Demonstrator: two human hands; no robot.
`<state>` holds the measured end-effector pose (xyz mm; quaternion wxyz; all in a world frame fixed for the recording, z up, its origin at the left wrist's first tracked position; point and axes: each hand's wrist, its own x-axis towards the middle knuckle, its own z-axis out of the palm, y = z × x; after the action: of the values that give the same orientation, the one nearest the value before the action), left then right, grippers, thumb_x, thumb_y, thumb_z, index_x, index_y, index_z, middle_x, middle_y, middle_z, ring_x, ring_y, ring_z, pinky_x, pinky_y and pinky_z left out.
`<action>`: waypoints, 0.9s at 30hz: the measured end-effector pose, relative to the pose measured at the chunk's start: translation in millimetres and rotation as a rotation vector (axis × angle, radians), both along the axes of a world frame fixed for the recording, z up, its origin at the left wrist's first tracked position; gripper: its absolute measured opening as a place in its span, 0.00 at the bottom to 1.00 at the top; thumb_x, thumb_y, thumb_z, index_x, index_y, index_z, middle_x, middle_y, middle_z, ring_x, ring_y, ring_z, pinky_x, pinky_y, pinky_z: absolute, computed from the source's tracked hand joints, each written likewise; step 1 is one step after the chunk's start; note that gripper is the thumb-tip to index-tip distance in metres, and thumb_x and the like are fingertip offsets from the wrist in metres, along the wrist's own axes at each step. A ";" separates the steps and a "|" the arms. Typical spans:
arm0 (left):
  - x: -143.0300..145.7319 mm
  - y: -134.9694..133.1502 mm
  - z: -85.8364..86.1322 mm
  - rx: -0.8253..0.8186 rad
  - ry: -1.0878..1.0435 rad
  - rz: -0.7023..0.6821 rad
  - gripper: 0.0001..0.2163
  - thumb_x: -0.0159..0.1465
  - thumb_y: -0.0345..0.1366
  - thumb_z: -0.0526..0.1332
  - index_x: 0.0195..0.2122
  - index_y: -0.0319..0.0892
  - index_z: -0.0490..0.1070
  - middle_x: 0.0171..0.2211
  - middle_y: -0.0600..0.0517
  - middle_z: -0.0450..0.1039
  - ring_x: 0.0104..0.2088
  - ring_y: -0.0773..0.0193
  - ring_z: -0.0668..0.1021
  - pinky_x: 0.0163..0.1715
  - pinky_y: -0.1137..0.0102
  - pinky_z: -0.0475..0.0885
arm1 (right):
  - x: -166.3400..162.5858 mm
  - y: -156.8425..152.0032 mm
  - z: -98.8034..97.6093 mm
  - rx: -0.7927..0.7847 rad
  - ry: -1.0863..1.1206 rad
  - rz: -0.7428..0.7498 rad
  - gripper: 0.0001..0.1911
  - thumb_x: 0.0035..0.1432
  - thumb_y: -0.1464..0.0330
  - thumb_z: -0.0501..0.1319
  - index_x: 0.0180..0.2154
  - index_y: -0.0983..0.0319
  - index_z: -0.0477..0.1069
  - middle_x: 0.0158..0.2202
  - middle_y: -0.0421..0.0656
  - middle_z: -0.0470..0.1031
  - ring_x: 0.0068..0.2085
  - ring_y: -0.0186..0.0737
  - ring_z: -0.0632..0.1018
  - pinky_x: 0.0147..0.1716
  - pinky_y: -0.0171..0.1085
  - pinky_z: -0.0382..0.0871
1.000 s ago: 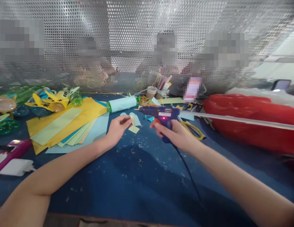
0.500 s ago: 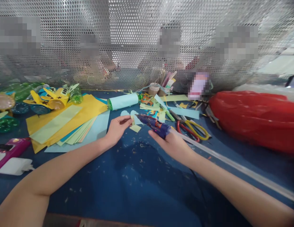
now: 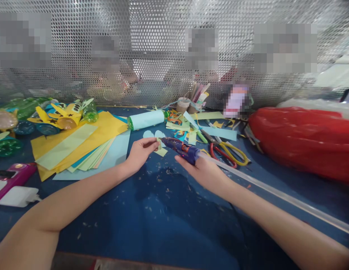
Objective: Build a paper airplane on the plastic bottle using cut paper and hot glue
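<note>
Between the fingertips of my left hand is a small piece of pale green paper, pinched and held just above the table. My right hand is wrapped round a dark blue glue gun, whose nozzle points left at the paper by my left fingertips. A long clear glue stick runs out of its back end to the lower right. Just behind my left fingers lie light blue paper shapes with rounded tops. A green bottle wrapped in light blue paper rests on its side beyond them.
Yellow, blue and green paper sheets lie left, beside decorated plastic bottles. Scissors with red and yellow handles and paper scraps sit right of centre. A red plastic bag fills the right. Perforated metal stands behind.
The glue gun's nozzle has shifted slightly down and left, closer to my left fingertips. My left hand keeps its pinch on the paper, nearly in place.
</note>
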<state>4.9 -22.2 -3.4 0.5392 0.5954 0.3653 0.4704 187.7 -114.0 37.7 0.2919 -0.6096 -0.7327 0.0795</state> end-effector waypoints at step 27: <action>-0.1 5.1 -2.7 -0.048 -0.080 0.069 0.10 0.53 0.40 0.67 0.34 0.42 0.79 0.33 0.51 0.78 0.31 0.65 0.76 0.41 0.65 0.72 | 0.8 -2.5 -1.1 -0.042 -0.068 0.021 0.19 0.62 0.55 0.52 0.42 0.61 0.72 0.35 0.47 0.77 0.39 0.48 0.79 0.36 0.40 0.72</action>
<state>4.9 -17.1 -6.1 0.5510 0.5500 0.3750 0.5033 188.5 -116.5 36.7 0.2532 -0.6101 -0.7467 0.0773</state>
